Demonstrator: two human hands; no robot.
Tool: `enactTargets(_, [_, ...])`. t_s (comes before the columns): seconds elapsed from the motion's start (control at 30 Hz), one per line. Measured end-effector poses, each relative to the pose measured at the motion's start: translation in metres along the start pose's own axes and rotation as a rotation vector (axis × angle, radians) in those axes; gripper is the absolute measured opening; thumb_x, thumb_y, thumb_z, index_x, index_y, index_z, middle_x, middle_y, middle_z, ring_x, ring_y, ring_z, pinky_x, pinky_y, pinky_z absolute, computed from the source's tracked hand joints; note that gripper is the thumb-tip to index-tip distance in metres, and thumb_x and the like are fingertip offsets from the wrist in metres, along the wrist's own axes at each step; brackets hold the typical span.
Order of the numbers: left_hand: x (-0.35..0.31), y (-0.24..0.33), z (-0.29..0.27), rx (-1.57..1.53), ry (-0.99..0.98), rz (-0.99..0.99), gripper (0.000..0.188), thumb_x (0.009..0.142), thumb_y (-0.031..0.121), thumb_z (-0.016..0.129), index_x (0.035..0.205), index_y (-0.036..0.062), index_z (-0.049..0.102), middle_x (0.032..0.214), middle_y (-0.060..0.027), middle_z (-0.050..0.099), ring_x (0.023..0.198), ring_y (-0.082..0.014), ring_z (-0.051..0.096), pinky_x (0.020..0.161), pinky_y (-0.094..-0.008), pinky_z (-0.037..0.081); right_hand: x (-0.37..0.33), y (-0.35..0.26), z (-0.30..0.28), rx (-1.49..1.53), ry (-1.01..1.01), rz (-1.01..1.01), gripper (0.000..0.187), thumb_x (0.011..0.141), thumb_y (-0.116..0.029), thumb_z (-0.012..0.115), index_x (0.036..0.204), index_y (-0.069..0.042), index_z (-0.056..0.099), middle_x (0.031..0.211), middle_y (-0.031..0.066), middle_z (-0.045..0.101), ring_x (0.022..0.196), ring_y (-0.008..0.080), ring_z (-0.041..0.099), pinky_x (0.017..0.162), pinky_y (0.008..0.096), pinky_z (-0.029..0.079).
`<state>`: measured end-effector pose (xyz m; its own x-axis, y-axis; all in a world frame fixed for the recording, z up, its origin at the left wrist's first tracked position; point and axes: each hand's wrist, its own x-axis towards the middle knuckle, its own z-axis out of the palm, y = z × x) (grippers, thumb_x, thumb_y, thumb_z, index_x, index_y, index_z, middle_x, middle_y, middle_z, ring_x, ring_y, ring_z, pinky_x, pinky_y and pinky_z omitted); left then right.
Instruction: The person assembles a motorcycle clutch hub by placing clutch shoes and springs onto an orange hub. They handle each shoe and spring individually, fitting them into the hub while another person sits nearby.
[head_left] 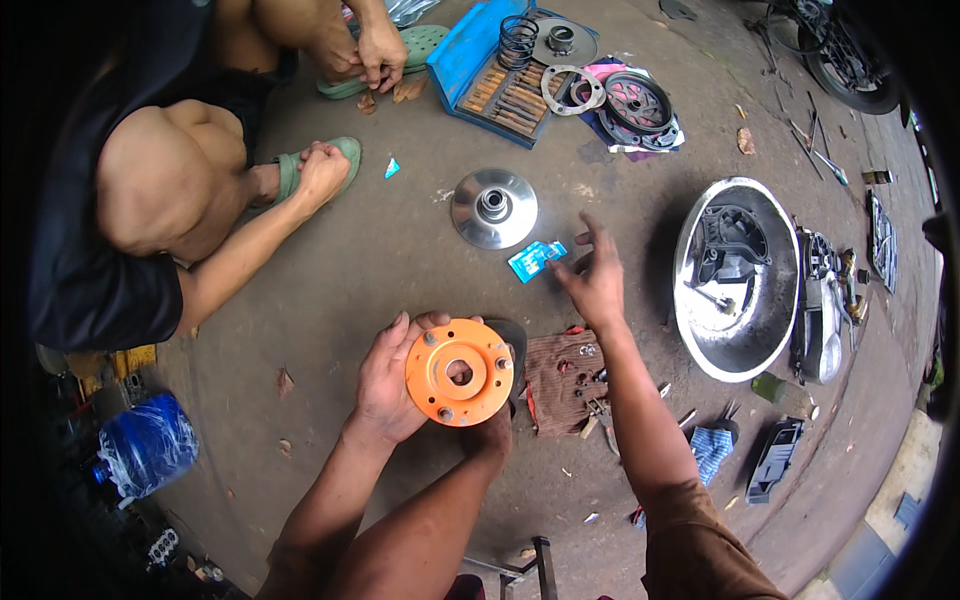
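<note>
My left hand (385, 385) grips an orange round metal plate (437, 375) by its left edge and from below. The plate has a large centre hole and three studs with small holes between them. Spread fingers mark my right hand (593, 275), which is empty and reaches out over the ground. A fingertip is close to a small blue sachet (535, 260); whether it touches, I cannot tell. Just beyond the sachet lies a shiny metal pulley disc (480, 220) with a raised hub.
A metal basin (735, 360) holding dark parts stands at the right. Small parts lie on a brown cloth (545, 365). Beyond are a blue toolbox (463, 50), a black spring (517, 45) and a wheel-like part (638, 103). Another person (170, 160) crouches at the left.
</note>
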<state>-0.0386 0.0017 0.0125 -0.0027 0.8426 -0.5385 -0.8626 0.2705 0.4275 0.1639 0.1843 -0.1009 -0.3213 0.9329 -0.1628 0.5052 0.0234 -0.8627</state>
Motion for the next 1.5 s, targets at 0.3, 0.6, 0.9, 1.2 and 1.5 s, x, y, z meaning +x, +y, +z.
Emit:
enactTargets(0.3, [0.007,0.004,0.044,-0.453,-0.228,-0.139,0.083,0.099,0.061,0.039,0.163,0.0146,0.017,0.167,-0.0271,0.011,0.153,-0.0434,0.02,0.122,-0.0605,0.021,-0.113,-0.095,-0.066,0.888,-0.399,-0.072,0.056,0.079,0.01,0.071,0.133,0.001,0.061,0.133,0.0101,0.052,0.118,0.0165,0.055,0.09,0.0288,0.051])
enactTargets(0.6, [0.011,-0.003,0.079,-0.502,-0.33,-0.109,0.075,0.101,0.06,0.033,0.163,0.0185,0.022,0.165,-0.0266,0.019,0.153,-0.0423,0.022,0.122,-0.0616,0.02,-0.114,-0.112,-0.071,0.895,-0.22,-0.146,0.062,0.073,0.01,0.072,0.134,0.001,0.061,0.136,0.0127,0.049,0.119,0.0178,0.054,0.089,0.0281,0.048])
enactTargets(0.9, [0.008,-0.004,0.078,-0.538,-0.302,-0.103,0.071,0.102,0.058,0.03,0.163,0.0202,0.023,0.165,-0.027,0.018,0.152,-0.0437,0.022,0.12,-0.0646,0.023,-0.108,-0.12,-0.081,0.069,-0.048,-0.461,0.061,0.071,-0.016,0.079,0.129,-0.003,0.066,0.132,0.0187,0.05,0.118,0.0297,0.052,0.09,0.0364,0.046])
enactTargets(1.2, [0.004,-0.003,0.083,-0.35,-0.275,0.014,0.071,0.102,0.055,0.03,0.162,0.0167,0.024,0.161,-0.0249,0.031,0.146,-0.0437,0.035,0.118,-0.0624,0.031,-0.12,-0.132,-0.07,0.378,-0.1,-0.297,0.07,0.081,-0.037,0.073,0.14,-0.001,0.059,0.149,0.0209,0.04,0.134,0.0328,0.045,0.112,0.0478,0.035])
enactTargets(1.5, [-0.005,0.006,0.093,0.235,-0.269,0.236,0.083,0.09,0.054,0.051,0.155,0.0065,0.032,0.158,-0.0257,0.034,0.143,-0.0394,0.04,0.116,-0.0532,0.038,-0.111,-0.133,-0.09,0.422,-0.182,-0.303,0.062,0.075,-0.018,0.076,0.133,-0.001,0.065,0.151,0.0221,0.041,0.143,0.0369,0.038,0.113,0.049,0.034])
